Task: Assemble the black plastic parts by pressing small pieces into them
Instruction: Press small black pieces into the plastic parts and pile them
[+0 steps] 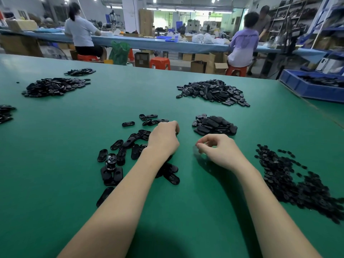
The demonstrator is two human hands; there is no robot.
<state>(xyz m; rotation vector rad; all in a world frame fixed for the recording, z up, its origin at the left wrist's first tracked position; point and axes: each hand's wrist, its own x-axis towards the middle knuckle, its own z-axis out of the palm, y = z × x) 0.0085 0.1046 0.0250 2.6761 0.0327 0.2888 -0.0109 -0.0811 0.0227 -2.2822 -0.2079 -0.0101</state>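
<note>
Left hand rests curled over the scattered black oval plastic parts on the green table; contents not discernible. Right hand is beside it, fingertips pinched; any held piece blurred. Small black pieces are heaped to the right.

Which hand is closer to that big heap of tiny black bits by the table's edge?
The right hand. It sits just left of the heap of small pieces; the left hand is farther left, over scattered oval parts.
</note>
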